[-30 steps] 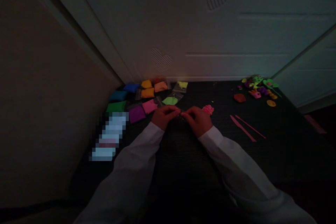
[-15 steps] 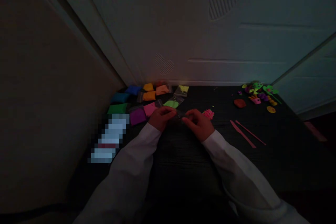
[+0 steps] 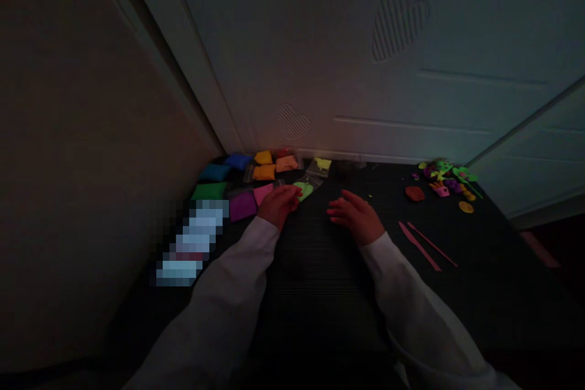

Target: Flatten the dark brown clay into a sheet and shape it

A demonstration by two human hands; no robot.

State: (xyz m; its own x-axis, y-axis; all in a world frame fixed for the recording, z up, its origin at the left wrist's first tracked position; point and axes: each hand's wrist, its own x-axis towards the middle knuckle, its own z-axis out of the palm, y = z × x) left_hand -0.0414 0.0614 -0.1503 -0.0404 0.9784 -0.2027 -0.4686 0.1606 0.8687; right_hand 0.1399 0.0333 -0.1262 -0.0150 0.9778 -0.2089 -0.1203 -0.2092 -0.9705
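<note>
My left hand (image 3: 278, 204) is held over the dark table with its fingers loosely stretched and nothing in them. Just beyond its fingertips lies a bag of light green clay (image 3: 304, 191). A pink clay bag (image 3: 262, 195) is partly covered by the same hand, and a purple clay bag (image 3: 243, 206) lies left of it. Across a gap, my right hand (image 3: 357, 217) is open, fingers apart, holding nothing. A dim, see-through crumpled thing (image 3: 351, 167), perhaps a plastic bag, shows blurred at the table's back edge.
More clay bags, blue (image 3: 238, 161), green (image 3: 209, 191) and orange (image 3: 264, 172), sit at the back left near a blurred-out bright panel (image 3: 194, 241). At right are a pink plastic knife (image 3: 419, 247), a thin pink stick (image 3: 432, 244), a reddish-brown lump (image 3: 414, 194) and small clay figures (image 3: 443, 180).
My hands have moved apart and let go of the clear plastic piece between them. A see-through thing now shows at the back edge. The pink bumpy lump is hidden behind my right hand.
</note>
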